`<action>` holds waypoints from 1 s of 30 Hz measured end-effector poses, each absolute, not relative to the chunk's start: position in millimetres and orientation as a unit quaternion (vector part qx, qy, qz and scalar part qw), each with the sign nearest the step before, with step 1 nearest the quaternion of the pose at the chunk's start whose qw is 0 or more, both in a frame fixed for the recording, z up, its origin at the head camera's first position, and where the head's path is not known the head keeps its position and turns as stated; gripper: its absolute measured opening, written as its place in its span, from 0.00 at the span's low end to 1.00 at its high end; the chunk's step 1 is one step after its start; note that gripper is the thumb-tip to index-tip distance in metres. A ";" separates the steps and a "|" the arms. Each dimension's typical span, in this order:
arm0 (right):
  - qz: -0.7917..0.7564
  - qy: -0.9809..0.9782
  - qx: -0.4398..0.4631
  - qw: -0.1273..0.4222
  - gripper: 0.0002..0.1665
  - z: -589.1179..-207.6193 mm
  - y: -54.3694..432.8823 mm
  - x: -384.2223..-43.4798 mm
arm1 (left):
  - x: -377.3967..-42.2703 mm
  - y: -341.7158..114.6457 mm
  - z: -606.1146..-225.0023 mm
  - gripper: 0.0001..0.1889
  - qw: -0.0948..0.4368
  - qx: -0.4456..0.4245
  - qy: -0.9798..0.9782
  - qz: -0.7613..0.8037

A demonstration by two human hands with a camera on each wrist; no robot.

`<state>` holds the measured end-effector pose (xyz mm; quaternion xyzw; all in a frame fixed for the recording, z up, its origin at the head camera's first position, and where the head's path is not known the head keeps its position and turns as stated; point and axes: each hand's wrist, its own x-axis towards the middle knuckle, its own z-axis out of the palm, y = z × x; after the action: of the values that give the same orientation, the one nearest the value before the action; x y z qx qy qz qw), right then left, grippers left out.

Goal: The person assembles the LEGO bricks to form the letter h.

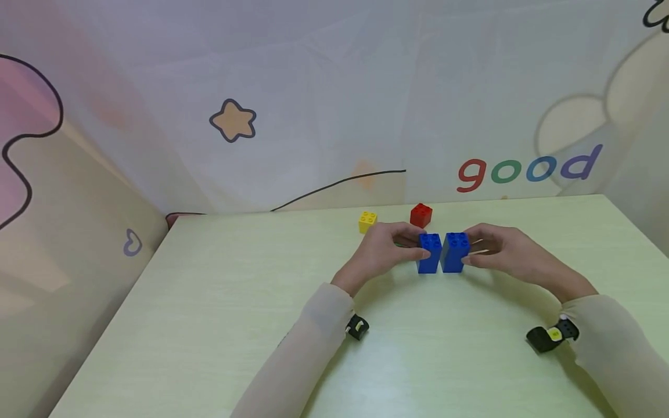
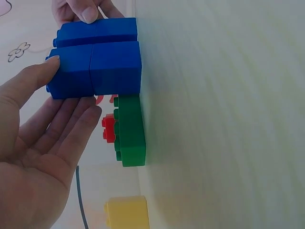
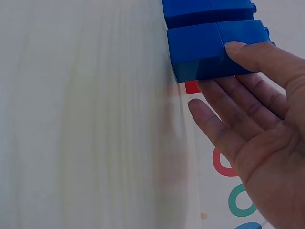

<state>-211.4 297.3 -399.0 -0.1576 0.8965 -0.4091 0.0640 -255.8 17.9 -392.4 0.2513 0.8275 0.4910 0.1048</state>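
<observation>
Two blue toy-brick stacks stand upright side by side on the table, a narrow gap between them. My left hand (image 1: 380, 251) pinches the left blue stack (image 1: 429, 255) between thumb and fingers. On the other side, my right hand (image 1: 506, 249) holds the right blue stack (image 1: 454, 254) the same way. A seam in the right wrist view shows that the right stack is two bricks high; the left wrist view shows one on the left stack too. Behind them lies a long green brick (image 2: 131, 131), mostly hidden by my left hand in the head view.
Toward the table's back edge sit a red brick (image 1: 420, 215) and a yellow brick (image 1: 367, 222), the yellow one just beyond my left hand. A printed cloth backdrop (image 1: 324, 116) rises behind the pale table (image 1: 209, 325).
</observation>
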 end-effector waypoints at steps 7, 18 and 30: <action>-0.404 0.899 -0.158 0.060 0.27 -399.9 299.5 -212.2 | -255.9 17.4 -390.7 0.24 0.101 0.264 0.828 0.485; -0.404 0.899 -0.159 0.058 0.27 -402.5 298.3 -213.3 | -263.9 -5.6 -383.5 0.26 0.061 0.267 0.817 0.508; -0.404 0.899 -0.157 0.060 0.28 -403.0 298.2 -213.2 | -277.0 -16.0 -396.3 0.21 0.074 0.220 0.853 0.468</action>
<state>-213.2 298.2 -403.0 -0.1570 0.8993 -0.4038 0.0598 -277.0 -16.0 -396.3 0.2201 0.8526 0.4682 0.0739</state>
